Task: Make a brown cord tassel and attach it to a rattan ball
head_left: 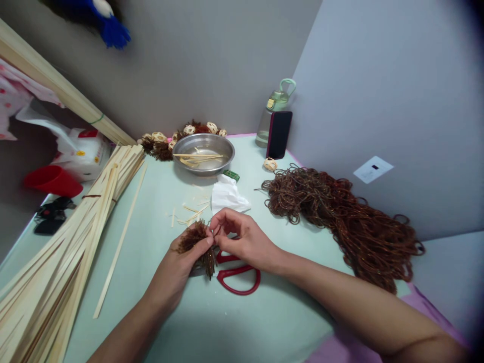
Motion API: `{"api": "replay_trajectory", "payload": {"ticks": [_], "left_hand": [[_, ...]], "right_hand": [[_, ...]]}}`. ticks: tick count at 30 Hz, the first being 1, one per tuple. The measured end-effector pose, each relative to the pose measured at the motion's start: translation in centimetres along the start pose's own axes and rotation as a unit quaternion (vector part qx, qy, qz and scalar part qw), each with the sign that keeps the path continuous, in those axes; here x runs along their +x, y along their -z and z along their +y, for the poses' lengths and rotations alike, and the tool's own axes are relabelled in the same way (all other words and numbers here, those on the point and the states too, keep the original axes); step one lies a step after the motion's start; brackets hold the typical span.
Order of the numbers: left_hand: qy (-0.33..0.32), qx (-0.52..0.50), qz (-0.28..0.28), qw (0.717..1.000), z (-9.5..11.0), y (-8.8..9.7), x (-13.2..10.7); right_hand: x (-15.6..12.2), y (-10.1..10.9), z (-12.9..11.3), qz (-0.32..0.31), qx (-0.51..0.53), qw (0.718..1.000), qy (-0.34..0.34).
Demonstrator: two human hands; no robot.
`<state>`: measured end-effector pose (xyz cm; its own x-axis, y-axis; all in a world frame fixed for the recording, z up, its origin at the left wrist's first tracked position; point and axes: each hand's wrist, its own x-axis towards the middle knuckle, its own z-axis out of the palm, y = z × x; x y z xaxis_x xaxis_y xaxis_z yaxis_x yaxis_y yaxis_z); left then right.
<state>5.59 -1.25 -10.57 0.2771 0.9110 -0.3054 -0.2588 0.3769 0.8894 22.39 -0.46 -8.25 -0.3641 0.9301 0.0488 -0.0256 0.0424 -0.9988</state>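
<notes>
My left hand (177,269) is closed around a small tuft of brown fuzzy cord (194,239) above the pale green table (159,212). My right hand (242,239) meets it from the right, thumb and fingers pinched on the tuft's right edge. Red-handled scissors (238,275) lie on the table directly beneath both hands, partly hidden by them. A large heap of the same brown cord (348,222) lies to the right.
Long bamboo strips (71,242) fan across the left. At the back sit a steel bowl (203,151) with splints, brown pom-poms with woven balls (177,136), white tissue (227,196), a water bottle (274,108) and a phone (279,134). Walls close the corner.
</notes>
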Motion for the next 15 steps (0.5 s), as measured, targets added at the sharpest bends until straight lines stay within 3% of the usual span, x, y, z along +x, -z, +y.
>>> {"api": "replay_trajectory", "payload": {"ticks": [5,15], "left_hand": [[0.013,-0.043,0.010,0.999,0.6,-0.3,-0.2],[-0.009,-0.090,-0.027,0.996,1.4,-0.6,-0.5]], "right_hand": [[-0.1,-0.3,-0.1,-0.003,0.022,1.000,-0.016],[0.1,-0.4,0.6,0.023,0.085,0.995,-0.046]]}}
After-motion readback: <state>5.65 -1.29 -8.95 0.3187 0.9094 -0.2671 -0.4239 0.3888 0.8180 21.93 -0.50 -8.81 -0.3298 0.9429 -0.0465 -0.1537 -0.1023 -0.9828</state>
